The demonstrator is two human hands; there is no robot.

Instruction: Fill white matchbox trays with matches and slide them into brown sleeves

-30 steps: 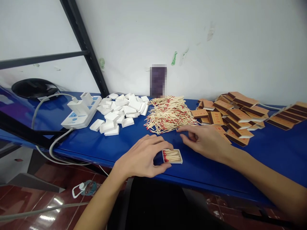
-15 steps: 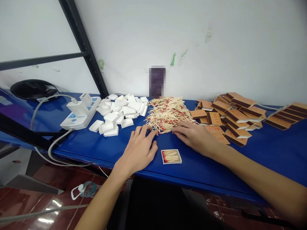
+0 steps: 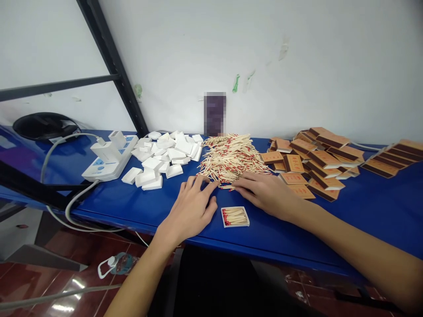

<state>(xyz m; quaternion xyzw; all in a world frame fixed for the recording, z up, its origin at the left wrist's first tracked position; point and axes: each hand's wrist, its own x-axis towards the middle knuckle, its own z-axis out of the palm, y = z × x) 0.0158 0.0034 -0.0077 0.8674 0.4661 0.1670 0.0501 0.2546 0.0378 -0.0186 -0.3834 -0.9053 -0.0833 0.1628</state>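
Left hand (image 3: 191, 209) loosely spread, fingertips at near edge of match pile (image 3: 233, 160); right hand (image 3: 266, 192) curled there too, undersides hidden: I can't tell if pinching. Match-filled tray (image 3: 235, 217) nearer me, between hands. Dark panel (image 3: 214, 114) behind pile pixelated.

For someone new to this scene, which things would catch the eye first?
Probably the heap of loose matches on the blue table, between white trays on the left and orange matchbox covers on the right. Next, perhaps, the left hand and right hand at the heap's near edge, with a tray of matches nearer.
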